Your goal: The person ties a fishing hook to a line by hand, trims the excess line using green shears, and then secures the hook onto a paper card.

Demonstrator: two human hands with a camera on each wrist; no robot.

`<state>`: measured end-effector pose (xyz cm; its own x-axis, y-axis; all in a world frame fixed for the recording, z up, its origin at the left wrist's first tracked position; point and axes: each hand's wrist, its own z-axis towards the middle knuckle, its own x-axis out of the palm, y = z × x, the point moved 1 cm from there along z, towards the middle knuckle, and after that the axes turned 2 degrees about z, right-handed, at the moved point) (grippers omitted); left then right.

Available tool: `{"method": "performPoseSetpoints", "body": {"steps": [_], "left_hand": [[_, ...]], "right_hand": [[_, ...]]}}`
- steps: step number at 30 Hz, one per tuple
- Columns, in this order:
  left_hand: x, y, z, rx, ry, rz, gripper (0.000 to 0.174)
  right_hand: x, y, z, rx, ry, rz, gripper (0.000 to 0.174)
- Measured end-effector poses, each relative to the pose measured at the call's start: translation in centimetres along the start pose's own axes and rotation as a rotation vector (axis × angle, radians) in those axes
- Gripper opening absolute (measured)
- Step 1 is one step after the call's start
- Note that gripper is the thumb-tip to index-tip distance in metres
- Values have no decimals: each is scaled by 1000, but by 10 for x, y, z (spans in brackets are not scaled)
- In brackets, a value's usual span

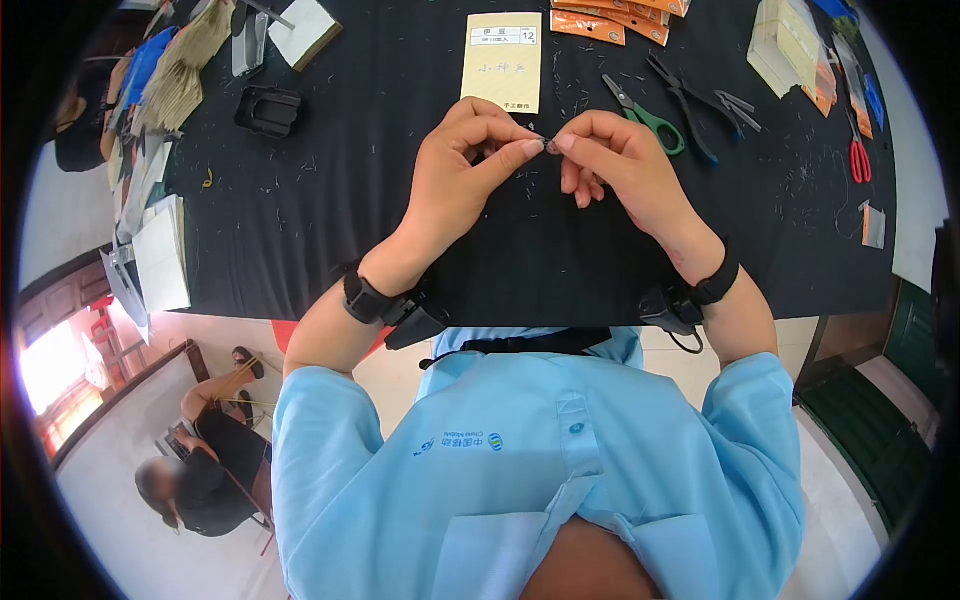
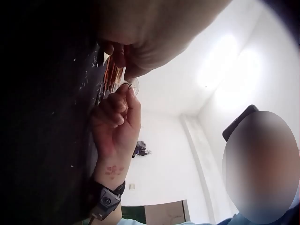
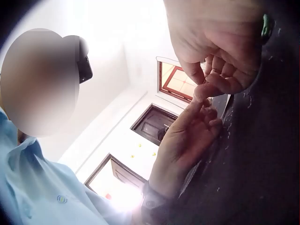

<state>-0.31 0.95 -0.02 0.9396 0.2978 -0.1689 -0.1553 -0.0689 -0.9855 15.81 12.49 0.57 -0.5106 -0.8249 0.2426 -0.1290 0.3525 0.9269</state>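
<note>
Over the black-covered table, both hands meet fingertip to fingertip at a tiny dark fish hook (image 1: 546, 145). The left hand (image 1: 462, 165) pinches it between thumb and index finger. From the other side the right hand (image 1: 628, 168) pinches it too, its lower fingers loosely bent. In the left wrist view the hook (image 2: 127, 85) shows as a thin curve at the right fingertips, with a fine clear line (image 2: 138, 86) looping beside it. The fingers cover most of it in the right wrist view. A yellow printed packet (image 1: 502, 65) lies just beyond the hands.
Green-handled scissors (image 1: 650, 122) and dark pliers (image 1: 685, 105) lie right of the hands. Orange packets (image 1: 600, 22) are at the back, red-handled scissors (image 1: 859, 158) far right. A black plastic holder (image 1: 268, 110) stands left. Thin clippings litter the cloth. Another person (image 1: 205, 480) sits at lower left.
</note>
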Motion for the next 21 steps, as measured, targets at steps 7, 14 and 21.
{"method": "performPoseSetpoints", "body": {"steps": [7, 14, 21], "left_hand": [[4, 3, 1, 43, -24, -35, 10], [4, 4, 1, 73, -49, -44, 11], [3, 5, 1, 88, -43, -31, 10]], "right_hand": [[0, 0, -1, 22, 10, -15, 18], [-1, -1, -1, 45, 48, 34, 23], [-3, -2, 0, 83, 72, 99, 23]]}}
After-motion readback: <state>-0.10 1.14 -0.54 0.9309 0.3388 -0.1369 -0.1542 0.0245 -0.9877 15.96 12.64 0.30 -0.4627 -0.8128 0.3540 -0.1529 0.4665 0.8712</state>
